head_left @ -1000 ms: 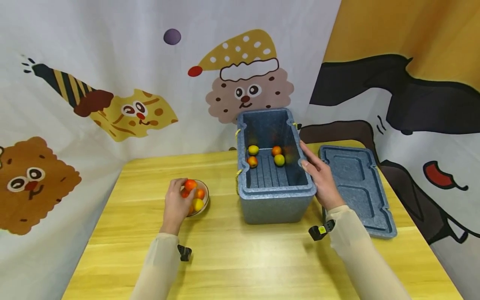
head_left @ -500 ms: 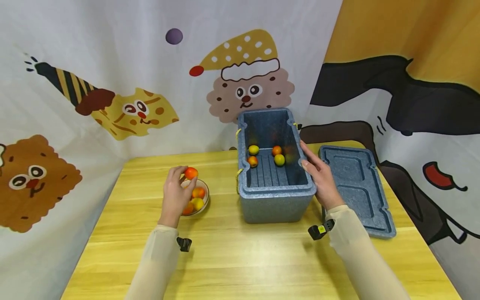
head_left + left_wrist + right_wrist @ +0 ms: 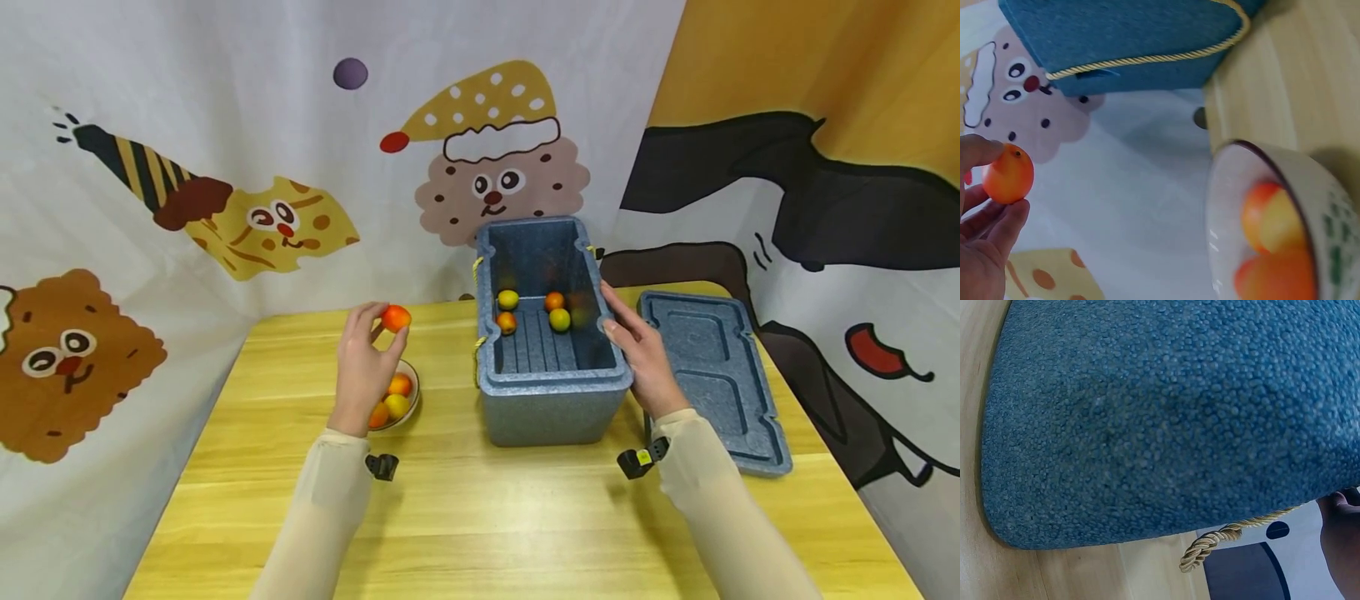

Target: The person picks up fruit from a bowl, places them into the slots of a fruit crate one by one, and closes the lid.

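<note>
My left hand (image 3: 366, 362) pinches a small orange-red fruit (image 3: 396, 318) between thumb and fingers, raised above and beyond the bowl. In the left wrist view, a dark spot shows on the fruit (image 3: 1009, 175). Below the hand stands a white bowl (image 3: 409, 372) with a brown rim, holding several orange and yellow fruits (image 3: 397, 406); the forearm side of it is partly covered. My right hand (image 3: 643, 354) grips the right rim of a grey-blue foam box (image 3: 555, 417). Inside the box lie several fruits (image 3: 559, 320), orange and yellow.
The box's lid (image 3: 712, 375) lies on the table (image 3: 487, 517) at the right. Yellow rope handles (image 3: 1147, 60) hang at the box's sides. A curtain (image 3: 300, 50) with cartoon prints hangs right behind the table.
My left hand has lifted the orange-red fruit up out of the bowl, moving away and slightly right. The right hand stays on the box rim.
</note>
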Demonstrator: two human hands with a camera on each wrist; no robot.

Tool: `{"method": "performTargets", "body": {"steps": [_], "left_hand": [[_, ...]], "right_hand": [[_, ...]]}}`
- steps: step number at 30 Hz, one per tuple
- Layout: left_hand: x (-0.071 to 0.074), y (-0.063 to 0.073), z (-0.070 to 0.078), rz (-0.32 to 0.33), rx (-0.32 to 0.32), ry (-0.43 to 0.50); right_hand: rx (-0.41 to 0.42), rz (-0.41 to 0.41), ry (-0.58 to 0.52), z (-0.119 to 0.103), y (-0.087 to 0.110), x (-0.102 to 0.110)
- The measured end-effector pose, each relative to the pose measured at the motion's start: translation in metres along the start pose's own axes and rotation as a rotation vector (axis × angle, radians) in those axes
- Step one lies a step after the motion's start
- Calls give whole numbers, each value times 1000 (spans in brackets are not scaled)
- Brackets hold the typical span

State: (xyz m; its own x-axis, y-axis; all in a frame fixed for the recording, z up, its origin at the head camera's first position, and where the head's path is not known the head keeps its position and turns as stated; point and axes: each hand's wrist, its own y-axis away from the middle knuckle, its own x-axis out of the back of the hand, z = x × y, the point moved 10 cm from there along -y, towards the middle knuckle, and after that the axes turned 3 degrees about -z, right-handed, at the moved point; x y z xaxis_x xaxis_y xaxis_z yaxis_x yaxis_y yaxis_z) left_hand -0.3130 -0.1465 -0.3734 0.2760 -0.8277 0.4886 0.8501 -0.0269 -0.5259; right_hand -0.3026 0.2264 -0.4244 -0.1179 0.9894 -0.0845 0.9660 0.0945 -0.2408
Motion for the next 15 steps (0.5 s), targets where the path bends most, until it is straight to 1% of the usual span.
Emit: {"method": "performTargets", "body": {"steps": [4, 7, 11, 15], "left_hand": [[-2, -10, 18, 7, -37, 14], [-6, -21, 33, 11, -87, 35], [-15, -36, 53, 9, -164, 64], [-23, -51, 70, 5, -208, 67]], "right_hand": [[1, -3, 2, 0, 0, -1], [2, -6, 0, -1, 0, -1], [9, -6, 3, -2, -1, 0], [8, -14, 8, -1, -1, -3]]}}
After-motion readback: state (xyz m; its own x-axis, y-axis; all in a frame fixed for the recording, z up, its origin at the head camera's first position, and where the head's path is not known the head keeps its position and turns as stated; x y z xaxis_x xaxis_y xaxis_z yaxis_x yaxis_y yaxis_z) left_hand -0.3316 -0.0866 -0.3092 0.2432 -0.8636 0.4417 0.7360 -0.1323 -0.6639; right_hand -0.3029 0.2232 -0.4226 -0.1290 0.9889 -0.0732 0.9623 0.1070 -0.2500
